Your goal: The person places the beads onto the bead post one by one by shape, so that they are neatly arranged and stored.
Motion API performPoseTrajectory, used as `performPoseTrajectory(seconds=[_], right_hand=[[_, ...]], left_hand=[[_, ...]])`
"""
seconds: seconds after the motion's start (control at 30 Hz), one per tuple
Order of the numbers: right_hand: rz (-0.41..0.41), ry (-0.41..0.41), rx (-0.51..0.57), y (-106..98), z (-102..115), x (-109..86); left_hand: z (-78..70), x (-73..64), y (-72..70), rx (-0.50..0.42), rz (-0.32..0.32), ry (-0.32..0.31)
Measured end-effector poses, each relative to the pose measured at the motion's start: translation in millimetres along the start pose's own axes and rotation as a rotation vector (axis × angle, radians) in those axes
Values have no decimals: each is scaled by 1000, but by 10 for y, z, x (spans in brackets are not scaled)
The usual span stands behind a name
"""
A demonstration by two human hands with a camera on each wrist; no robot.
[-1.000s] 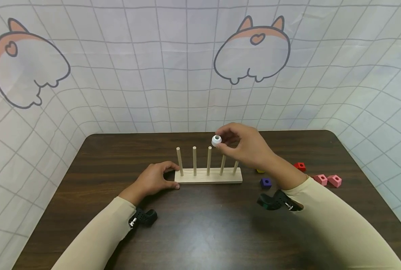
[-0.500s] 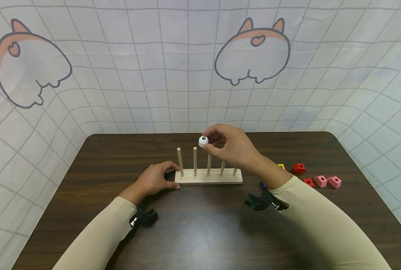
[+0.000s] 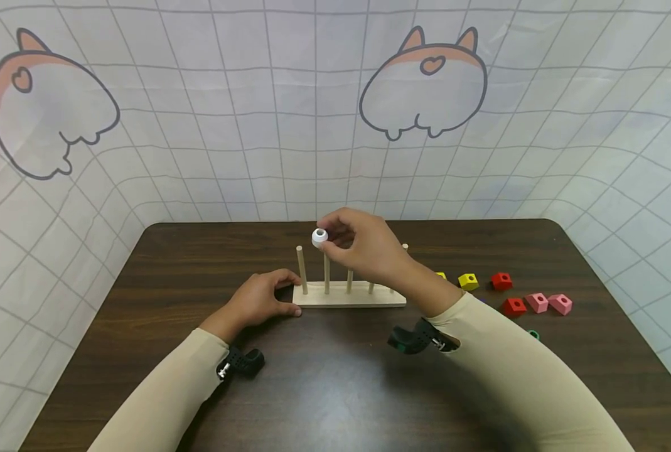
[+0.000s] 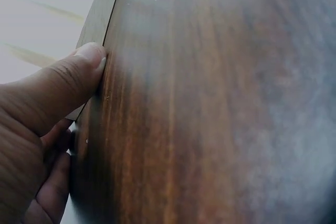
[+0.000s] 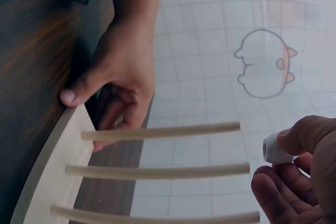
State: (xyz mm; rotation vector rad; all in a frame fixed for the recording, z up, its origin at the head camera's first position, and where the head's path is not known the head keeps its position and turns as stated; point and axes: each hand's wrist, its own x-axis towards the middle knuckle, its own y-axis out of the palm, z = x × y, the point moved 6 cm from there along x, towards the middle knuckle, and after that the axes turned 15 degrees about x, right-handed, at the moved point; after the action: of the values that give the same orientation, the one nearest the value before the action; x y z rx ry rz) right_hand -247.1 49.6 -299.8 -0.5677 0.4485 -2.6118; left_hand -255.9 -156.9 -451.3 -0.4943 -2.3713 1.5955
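Observation:
A pale wooden base (image 3: 335, 301) with a row of upright pegs lies on the dark table. My left hand (image 3: 258, 298) grips its left end, thumb along the front edge; the left wrist view shows that thumb (image 4: 68, 80) against the wood. Up at the tip of the second peg from the left, my right hand (image 3: 363, 245) pinches a white bead (image 3: 319, 238) with a hole through it. In the right wrist view the bead (image 5: 277, 149) is off the pegs, a small gap beyond their tips. My right hand and forearm partly cover the pegs on the right.
Right of the base lie a yellow block (image 3: 467, 282), red blocks (image 3: 501, 281) and pink blocks (image 3: 536, 302), all with holes. A green piece (image 3: 533, 334) peeks out by my right sleeve. A white grid-patterned curtain (image 3: 228, 125) rises behind the table.
My right hand has moved left with the white bead, from between the third and fourth pegs to the second. More blocks show behind the forearm. The left hand stays put.

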Motion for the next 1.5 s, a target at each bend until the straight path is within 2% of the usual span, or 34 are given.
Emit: performPoseTrajectory(seconds=[0.27, 0.73, 0.97, 1.23, 1.5], right_hand=[[-13, 43, -11, 95, -11, 45], [-13, 53, 18, 222, -69, 99], [-52, 34, -32, 271, -41, 123], [-101, 56, -44, 337, -11, 101], [-89, 41, -83, 449, -20, 72]], left_hand=[[-24, -8, 4, 43, 2, 34], [-18, -2, 12, 45, 19, 25], [-24, -5, -4, 51, 13, 30], [-25, -9, -17, 48, 12, 30], [-17, -9, -15, 39, 12, 28]])
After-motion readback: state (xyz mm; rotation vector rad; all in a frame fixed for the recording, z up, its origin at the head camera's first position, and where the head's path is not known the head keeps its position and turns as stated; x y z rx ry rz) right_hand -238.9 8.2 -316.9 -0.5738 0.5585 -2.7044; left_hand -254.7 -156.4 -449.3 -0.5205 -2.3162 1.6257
